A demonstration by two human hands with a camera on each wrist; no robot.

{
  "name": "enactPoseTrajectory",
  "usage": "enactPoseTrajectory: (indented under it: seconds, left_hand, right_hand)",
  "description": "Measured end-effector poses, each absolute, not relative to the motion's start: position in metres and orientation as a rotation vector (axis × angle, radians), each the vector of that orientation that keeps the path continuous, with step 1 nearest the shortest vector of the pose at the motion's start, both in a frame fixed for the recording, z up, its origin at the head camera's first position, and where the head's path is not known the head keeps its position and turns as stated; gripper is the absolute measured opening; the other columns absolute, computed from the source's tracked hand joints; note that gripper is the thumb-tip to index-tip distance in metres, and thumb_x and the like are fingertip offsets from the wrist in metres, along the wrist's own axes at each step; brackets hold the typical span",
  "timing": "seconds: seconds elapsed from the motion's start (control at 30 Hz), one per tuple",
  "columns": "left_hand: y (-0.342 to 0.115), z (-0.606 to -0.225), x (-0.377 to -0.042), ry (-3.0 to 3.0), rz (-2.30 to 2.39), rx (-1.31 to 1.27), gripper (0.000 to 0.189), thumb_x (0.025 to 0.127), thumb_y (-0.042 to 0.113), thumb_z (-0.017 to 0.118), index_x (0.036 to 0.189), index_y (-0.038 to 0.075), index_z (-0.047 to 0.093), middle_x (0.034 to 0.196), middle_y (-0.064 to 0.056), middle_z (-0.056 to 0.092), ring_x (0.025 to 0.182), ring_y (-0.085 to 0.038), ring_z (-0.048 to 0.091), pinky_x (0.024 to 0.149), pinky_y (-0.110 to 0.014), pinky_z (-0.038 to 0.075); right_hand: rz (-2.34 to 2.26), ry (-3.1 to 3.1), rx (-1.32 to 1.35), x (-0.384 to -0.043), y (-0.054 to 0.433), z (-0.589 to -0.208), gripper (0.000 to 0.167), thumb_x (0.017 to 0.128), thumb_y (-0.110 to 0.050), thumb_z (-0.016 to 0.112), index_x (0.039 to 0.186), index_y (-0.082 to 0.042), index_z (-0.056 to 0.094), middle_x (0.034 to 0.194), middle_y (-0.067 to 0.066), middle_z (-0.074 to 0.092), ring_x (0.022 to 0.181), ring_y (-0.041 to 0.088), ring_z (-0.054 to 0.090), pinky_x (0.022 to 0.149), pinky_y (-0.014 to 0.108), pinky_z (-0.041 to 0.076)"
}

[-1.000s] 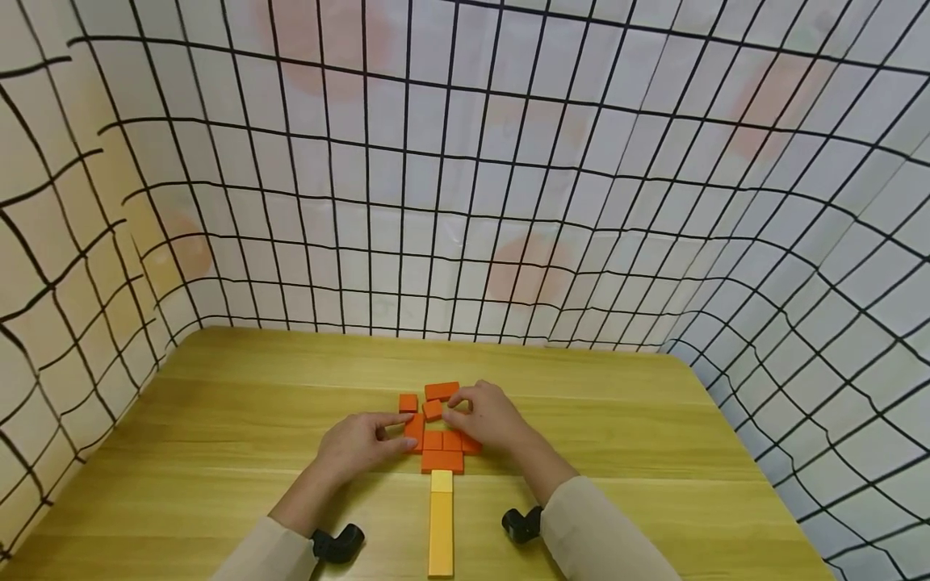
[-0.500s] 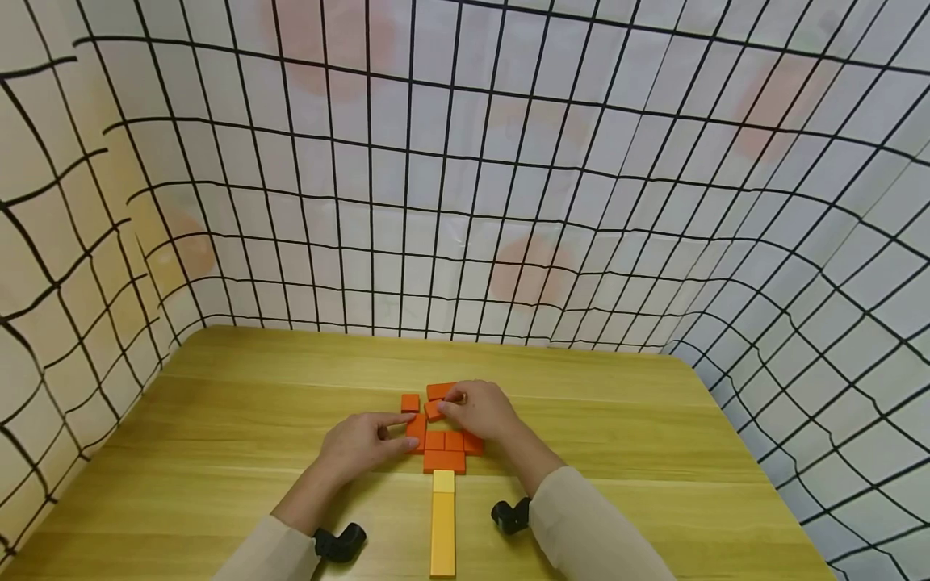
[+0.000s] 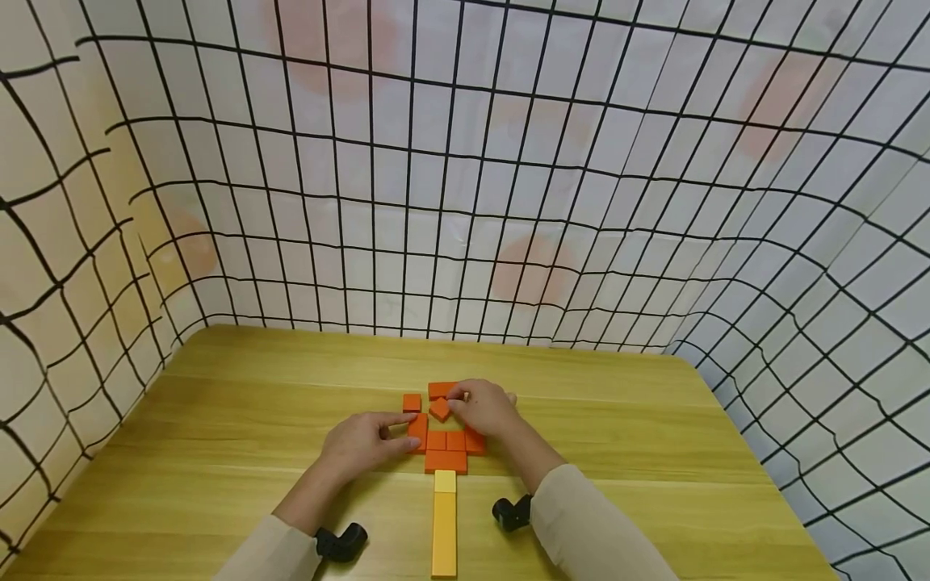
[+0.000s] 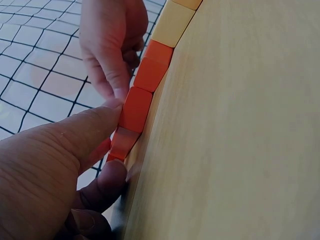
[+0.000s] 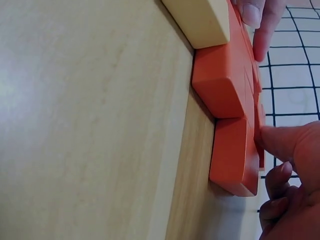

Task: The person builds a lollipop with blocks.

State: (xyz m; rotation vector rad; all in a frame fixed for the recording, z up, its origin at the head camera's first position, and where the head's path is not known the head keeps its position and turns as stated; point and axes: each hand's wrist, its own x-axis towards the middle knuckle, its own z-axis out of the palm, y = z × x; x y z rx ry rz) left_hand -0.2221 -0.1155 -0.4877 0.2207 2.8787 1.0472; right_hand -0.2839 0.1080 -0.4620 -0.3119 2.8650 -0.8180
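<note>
Orange wooden blocks lie in a cluster on the table. My left hand (image 3: 366,445) holds an upright-lying orange rectangular block (image 3: 418,428) at the cluster's left side between thumb and index finger. My right hand (image 3: 488,410) pinches the right side of a small orange cube (image 3: 439,410), which sits turned corner-forward inside the cluster. Behind it lies another orange rectangular block (image 3: 441,390), its right end partly hidden by the right fingers. A second small orange cube (image 3: 412,403) stands apart at the upper left. In the right wrist view, the right thumb (image 5: 280,140) reaches over the orange blocks.
A short pale-yellow block (image 3: 445,482) and a long yellow block (image 3: 445,534) run in line toward the front. Lower orange blocks (image 3: 446,461) sit against them. Black pipe-like fittings (image 3: 341,543) show by both sleeves. A black-grid net (image 3: 465,202) surrounds the wooden table (image 3: 617,452).
The small orange cube beneath my right fingertips has turned so that a corner points forward. My right hand has shifted slightly; the left hand keeps its place at the rectangular block.
</note>
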Motion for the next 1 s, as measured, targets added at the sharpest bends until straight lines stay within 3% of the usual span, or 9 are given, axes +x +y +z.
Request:
enactPoseTrajectory:
  seconds: [0.27,0.53,0.7,1.0]
  left_hand:
    - [-0.115,-0.488,-0.222,2.875,1.046,0.224,0.047,0.086,0.053,0.077,0.13,0.036,0.071,0.065,0.008,0.055,0.058,-0.012,0.046,0.055,-0.031,0.03]
    - [-0.115,-0.488,-0.223,2.867,1.049,0.216,0.046,0.087,0.052,0.077,0.13,0.037,0.071,0.07,0.01,0.06,0.061,-0.012,0.05,0.056,-0.031,0.033]
    - [-0.115,-0.488,-0.223,2.864,1.048,0.203,0.045,0.087,0.052,0.076,0.129,0.038,0.071,0.071,0.01,0.06,0.061,-0.012,0.05,0.055,-0.031,0.033]
    - [-0.115,-0.489,-0.223,2.872,1.048,0.206,0.046,0.086,0.053,0.077,0.129,0.037,0.072,0.07,0.01,0.06,0.062,-0.012,0.05,0.055,-0.031,0.033]
  right_hand:
    - [-0.846,2.841,-0.3,-0.285,0.114,-0.466,0.014,0.103,-0.029,0.062,0.103,-0.026,0.075,0.115,-0.002,0.074,0.117,0.028,0.064,0.112,0.073,0.022]
    - [-0.845,2.794,-0.344,-0.285,0.121,-0.467,0.022,0.094,-0.046,0.072,0.105,-0.027,0.072,0.088,-0.003,0.064,0.084,0.02,0.055,0.101,0.062,0.031]
    - [-0.826,2.782,-0.358,-0.286,0.122,-0.466,0.028,0.088,-0.045,0.078,0.107,-0.025,0.073,0.086,-0.005,0.063,0.083,0.018,0.054,0.099,0.059,0.032]
    - [-0.791,2.794,-0.407,-0.285,0.121,-0.465,0.028,0.089,-0.043,0.078,0.109,-0.023,0.074,0.078,-0.003,0.059,0.079,0.017,0.053,0.092,0.053,0.031]
